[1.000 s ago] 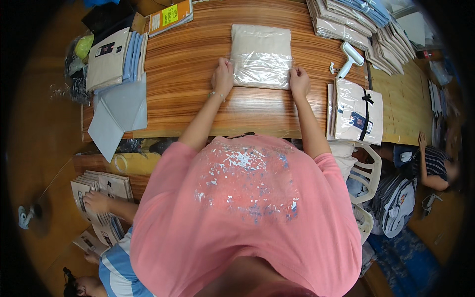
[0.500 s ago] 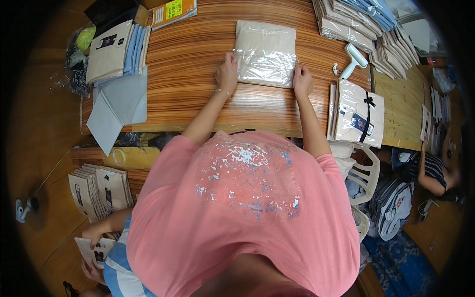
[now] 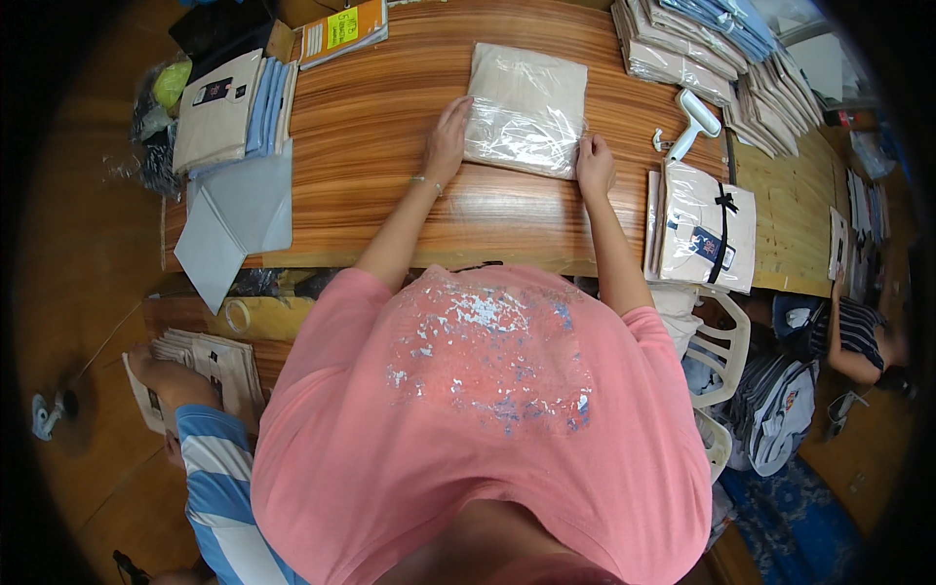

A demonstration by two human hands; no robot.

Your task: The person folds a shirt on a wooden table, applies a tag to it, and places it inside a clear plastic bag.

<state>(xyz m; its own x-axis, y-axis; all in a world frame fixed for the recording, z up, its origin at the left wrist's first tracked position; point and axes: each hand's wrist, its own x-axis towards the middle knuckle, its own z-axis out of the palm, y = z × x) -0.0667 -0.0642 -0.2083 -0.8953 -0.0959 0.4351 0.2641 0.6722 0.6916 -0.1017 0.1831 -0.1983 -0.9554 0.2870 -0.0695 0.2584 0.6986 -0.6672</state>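
A folded beige garment in a clear plastic bag (image 3: pixel 526 109) lies on the striped wooden table in front of me, turned slightly clockwise. My left hand (image 3: pixel 447 141) is at its left edge, fingers long and close together against the plastic; a thin bracelet circles that wrist. At the lower right edge, my right hand (image 3: pixel 596 166) has its fingers bent around the side of the bag. The undersides of both grips are hidden. The plastic is smooth and shiny over the lower half of the garment.
Right of me are a white lint roller (image 3: pixel 695 125), a bagged garment stack with black ribbon (image 3: pixel 707 229) and tall bagged stacks (image 3: pixel 673 44). Left are folded clothes (image 3: pixel 219 117), grey sheets (image 3: pixel 244 210) and an orange notebook (image 3: pixel 341 34). A person in blue-white sleeves (image 3: pixel 219 458) works at lower left.
The bagged garment has turned slightly clockwise. My left fingers have straightened along its edge. The person at lower left has reached forward to the stack there.
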